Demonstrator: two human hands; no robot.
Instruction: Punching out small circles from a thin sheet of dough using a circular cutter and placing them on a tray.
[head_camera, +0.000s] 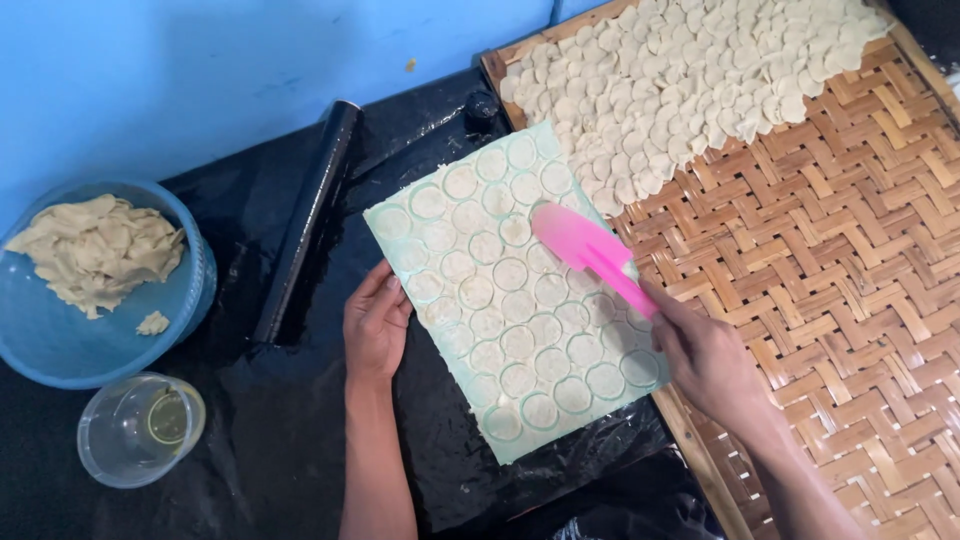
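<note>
Lifting cut dough rounds (515, 310): right hand (705, 355) is gripping pink scraper (590, 250) mid-frame, left hand (375, 325) is pressing flat, fingers together, on green board (385, 215); next, sliding blade under a round.

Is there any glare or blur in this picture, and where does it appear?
Head view: glare streaks the black plastic sheet and the roller; the pink spatula in the right hand looks slightly motion-blurred; the left hand and woven tray are sharp.

Pink spatula (590, 252), pale green board (400, 215)
</note>
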